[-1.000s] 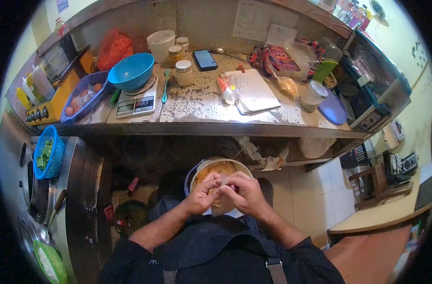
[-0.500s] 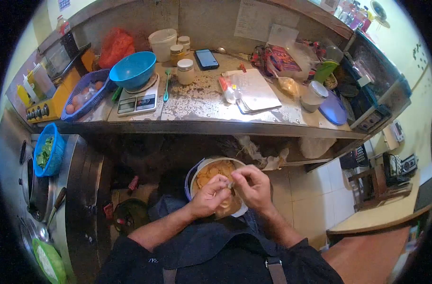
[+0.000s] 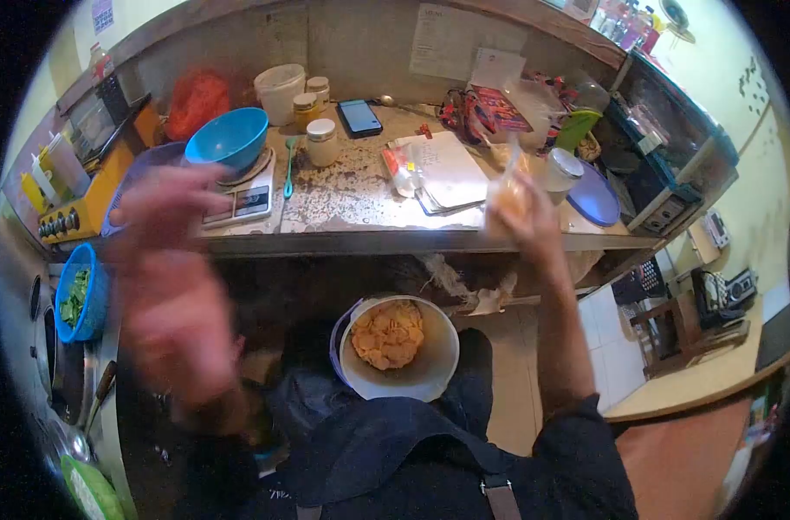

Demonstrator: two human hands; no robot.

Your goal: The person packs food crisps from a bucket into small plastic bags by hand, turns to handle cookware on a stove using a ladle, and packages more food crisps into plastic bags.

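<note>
My right hand (image 3: 534, 217) is raised at the counter's front edge, closed around a clear plastic bag (image 3: 505, 198) with orange-tan contents. The bag's upper part stands up beside a jar with a pale lid (image 3: 563, 168). My left hand (image 3: 174, 277) is lifted at the left, in front of the digital scale (image 3: 246, 205) and the blue bowl (image 3: 230, 139); motion smears its fingers. Between my legs stands a white bucket (image 3: 445, 347) with a lumpy orange-brown mass (image 3: 389, 336) in it, and neither hand is at it.
On the counter (image 3: 343, 208) lie a phone (image 3: 360, 118), a notebook (image 3: 451, 169), a teal spoon (image 3: 289, 169) and lidded jars (image 3: 322, 143). A purple basket (image 3: 139, 169) is partly behind my left hand. Leaves fill a blue basket (image 3: 83, 295) at the left.
Both hands have left the bucket. My left hand swung up to the left; my right hand carried the bag up to the counter's right side. The bucket's contents are now uncovered, and the view shifted slightly.
</note>
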